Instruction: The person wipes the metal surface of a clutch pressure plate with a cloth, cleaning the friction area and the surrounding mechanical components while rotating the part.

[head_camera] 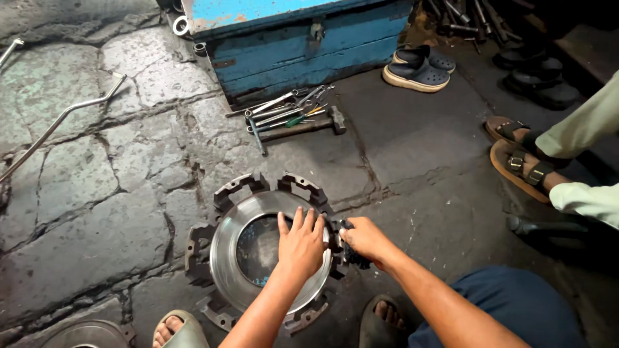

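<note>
Cracked, oil-stained stone floor here, clearly a workshop, everything done at ground level. At the far left of the frame a bent steel rod lies across the slabs, and at the bottom left corner there's the edge of another round metal part.

Center-low in the frame sits the main piece: a clutch pressure plate, a shiny machined ring with a smooth, mirror-ish face inside a dark cast cover with chunky notched lugs around the rim. It lies flat on the floor between the person's sandalled feet.

The left hand is spread flat, fingers fanned on the polished ring, looks like it's steadying it. The right hand is closed in a pinch on a small dark greasy part at the right edge of the plate; can't make out exactly what it is. My read: it's the fiddling-with-one-lug stage, and whatever comes next needs the plate kept from rotating and a fine grip at that rim.

Above center, loose wrenches and a hammer lie before a chipped blue wooden toolbox. Upper right: grey clogs, and another person's sandalled feet.
</note>
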